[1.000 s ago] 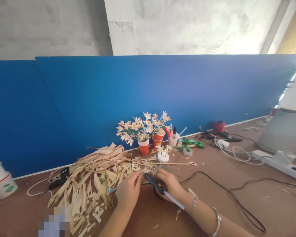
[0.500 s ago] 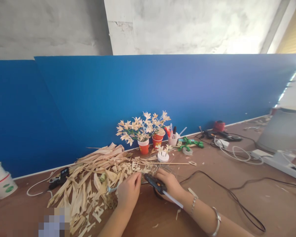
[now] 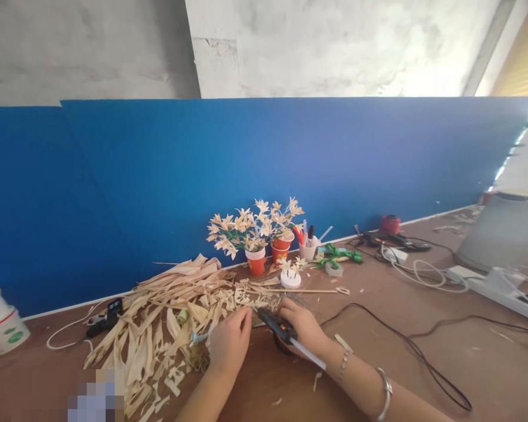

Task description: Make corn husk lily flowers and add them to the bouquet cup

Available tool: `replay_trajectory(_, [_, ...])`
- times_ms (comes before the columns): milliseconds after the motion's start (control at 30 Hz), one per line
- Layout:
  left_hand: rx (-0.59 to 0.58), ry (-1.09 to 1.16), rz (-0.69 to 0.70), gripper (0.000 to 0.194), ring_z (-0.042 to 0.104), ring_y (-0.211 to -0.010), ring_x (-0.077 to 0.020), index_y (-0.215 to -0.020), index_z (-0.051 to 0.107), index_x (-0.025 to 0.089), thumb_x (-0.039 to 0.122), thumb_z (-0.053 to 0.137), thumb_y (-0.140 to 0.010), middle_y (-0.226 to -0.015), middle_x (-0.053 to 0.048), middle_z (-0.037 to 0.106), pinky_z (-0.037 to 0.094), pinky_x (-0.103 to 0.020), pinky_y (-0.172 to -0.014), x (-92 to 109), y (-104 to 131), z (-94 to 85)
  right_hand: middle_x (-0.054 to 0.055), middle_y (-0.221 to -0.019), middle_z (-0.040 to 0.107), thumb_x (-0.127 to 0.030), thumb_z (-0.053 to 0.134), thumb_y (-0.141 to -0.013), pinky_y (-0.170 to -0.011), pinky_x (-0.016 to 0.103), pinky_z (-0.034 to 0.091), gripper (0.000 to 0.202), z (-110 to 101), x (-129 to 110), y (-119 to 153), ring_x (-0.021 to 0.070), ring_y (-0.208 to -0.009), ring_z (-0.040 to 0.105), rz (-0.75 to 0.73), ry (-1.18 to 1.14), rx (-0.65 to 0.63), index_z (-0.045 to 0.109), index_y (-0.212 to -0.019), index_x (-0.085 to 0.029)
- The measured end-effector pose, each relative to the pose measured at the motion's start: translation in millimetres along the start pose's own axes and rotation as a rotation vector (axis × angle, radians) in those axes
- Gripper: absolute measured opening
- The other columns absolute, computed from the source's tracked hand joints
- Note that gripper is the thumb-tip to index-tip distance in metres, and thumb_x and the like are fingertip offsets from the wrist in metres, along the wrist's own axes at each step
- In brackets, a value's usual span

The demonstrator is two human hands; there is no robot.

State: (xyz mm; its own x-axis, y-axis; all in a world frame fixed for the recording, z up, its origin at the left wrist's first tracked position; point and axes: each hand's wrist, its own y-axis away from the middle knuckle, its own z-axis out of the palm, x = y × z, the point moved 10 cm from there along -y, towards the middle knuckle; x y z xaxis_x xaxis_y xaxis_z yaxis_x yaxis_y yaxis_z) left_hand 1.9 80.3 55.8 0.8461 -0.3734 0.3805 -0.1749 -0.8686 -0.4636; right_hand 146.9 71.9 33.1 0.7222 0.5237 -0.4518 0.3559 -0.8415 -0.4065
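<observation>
My right hand (image 3: 303, 326) is closed around a black glue gun (image 3: 276, 324), with a whitish glue stick (image 3: 308, 354) jutting from its back end toward my wrist. The gun's nose points left, close to my left hand (image 3: 232, 335). That hand is closed, its fingertips pinched together and mostly turned away, so whatever they hold is too small or hidden to name. Beside it spreads a heap of dried husk strips (image 3: 145, 340). Just beyond my hands, small pale flowers stand in a round white holder (image 3: 291, 280).
Pale husk flowers (image 3: 246, 230) fill red paper cups (image 3: 256, 264) by the blue partition (image 3: 290, 158). A pen cup (image 3: 307, 252), green tape pieces (image 3: 334, 253) and a thin stick (image 3: 310, 291) lie nearby. A black cord (image 3: 396, 334) and a white power strip (image 3: 501, 296) are at right; a paper bucket (image 3: 4, 331) is at left.
Almost nothing differs. Both hands and the glue gun hold the same place, with only a very slight shift of the whole view.
</observation>
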Motion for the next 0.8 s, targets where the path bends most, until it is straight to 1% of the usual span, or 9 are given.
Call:
replay_trajectory(167, [0.01, 0.012, -0.009, 0.029, 0.068, -0.076, -0.0173, -0.092, 0.068, 0.024, 0.026, 0.04, -0.088, -0.085, -0.002, 0.074, 0.047, -0.024, -0.064, 0.3, 0.3, -1.5, 0.003, -0.081, 0.052, -0.015, 0.057, -0.062, -0.061, 0.022, 0.041, 0.013, 0.5, -1.3, -0.4, 0.0154, -0.07, 0.054, -0.004, 0.01, -0.005, 0.051, -0.073, -0.019])
replay_trajectory(433, [-0.006, 0.019, -0.006, 0.029, 0.068, -0.077, -0.0175, -0.092, 0.068, 0.024, 0.026, 0.039, -0.088, -0.086, -0.002, 0.073, 0.047, -0.025, -0.065, -0.7, -0.1, 3.1, 0.003, -0.082, 0.053, -0.014, 0.056, -0.062, -0.06, 0.022, 0.04, 0.013, 2.7, -2.5, -0.5, 0.0153, -0.069, 0.054, -0.009, 0.024, -0.011, 0.052, -0.073, -0.019])
replay_trajectory(567, [-0.003, 0.009, -0.014, 0.027, 0.068, -0.077, -0.0176, -0.091, 0.068, 0.024, 0.025, 0.041, -0.088, -0.086, -0.002, 0.074, 0.047, -0.024, -0.064, -1.6, 0.2, 1.6, 0.003, -0.083, 0.053, -0.014, 0.056, -0.061, -0.061, 0.023, 0.041, 0.015, 1.3, -1.8, -0.5, 0.0156, -0.07, 0.055, 0.003, 0.013, -0.013, 0.054, -0.076, -0.019])
replay_trajectory(800, [0.002, -0.001, -0.019, 0.026, 0.068, -0.074, -0.0176, -0.09, 0.068, 0.025, 0.024, 0.043, -0.087, -0.084, -0.001, 0.074, 0.046, -0.024, -0.061, -0.2, 0.8, -0.9, 0.003, -0.082, 0.053, -0.014, 0.055, -0.062, -0.06, 0.023, 0.04, 0.013, 1.9, -1.6, -1.4, 0.0159, -0.069, 0.054, 0.006, 0.041, -0.017, 0.053, -0.074, -0.019])
